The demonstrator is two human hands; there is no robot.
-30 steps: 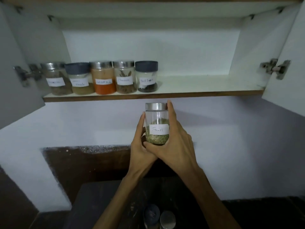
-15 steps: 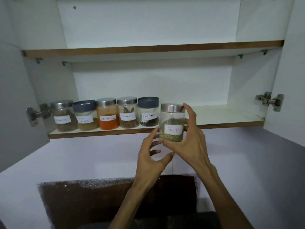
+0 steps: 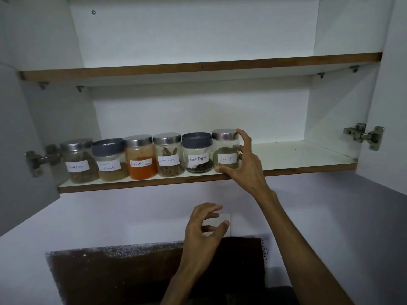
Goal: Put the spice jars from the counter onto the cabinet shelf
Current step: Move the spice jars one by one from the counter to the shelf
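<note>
Cabinet shelf holds six jars.
Right hand grips upright Fennel jar beside Black Pepper jar; left hand hangs below, loosely curled, empty.

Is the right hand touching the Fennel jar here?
Touching. In the head view the right hand wraps the Fennel jar on the shelf: one finger on the lid's edge, thumb at the jar's base.

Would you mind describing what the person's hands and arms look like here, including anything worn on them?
Both are bare: the left hand and right hand wear no gloves, and no rings, watch or bracelet show. The forearms are slim and uncovered as far as the picture's lower edge, with no sleeve in view. The fingers are long and slender.
</note>
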